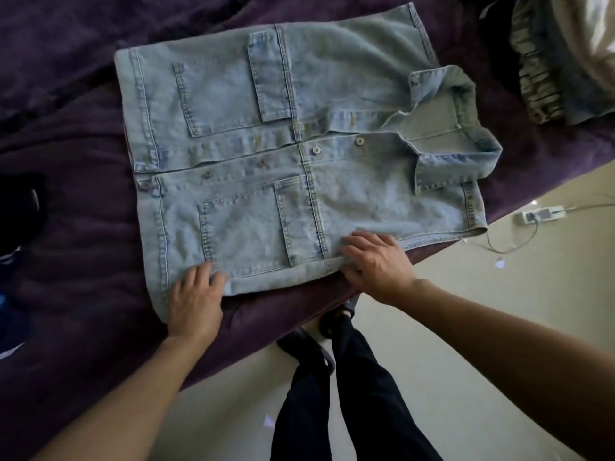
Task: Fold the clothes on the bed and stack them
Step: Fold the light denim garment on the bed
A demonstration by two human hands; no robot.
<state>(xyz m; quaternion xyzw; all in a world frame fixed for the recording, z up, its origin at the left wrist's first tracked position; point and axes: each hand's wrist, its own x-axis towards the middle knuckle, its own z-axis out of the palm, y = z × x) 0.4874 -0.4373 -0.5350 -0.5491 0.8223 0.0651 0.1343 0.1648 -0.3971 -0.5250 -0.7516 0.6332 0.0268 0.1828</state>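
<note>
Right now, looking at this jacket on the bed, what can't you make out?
Head view:
Denim jacket sleeves, if any: hidden under its body.
Left hand and right hand: pinching or pressing the hem, unclear; undersides hidden.
Patterned garment: cut off by top edge.
Dark items: shadowed, cut by left edge.
</note>
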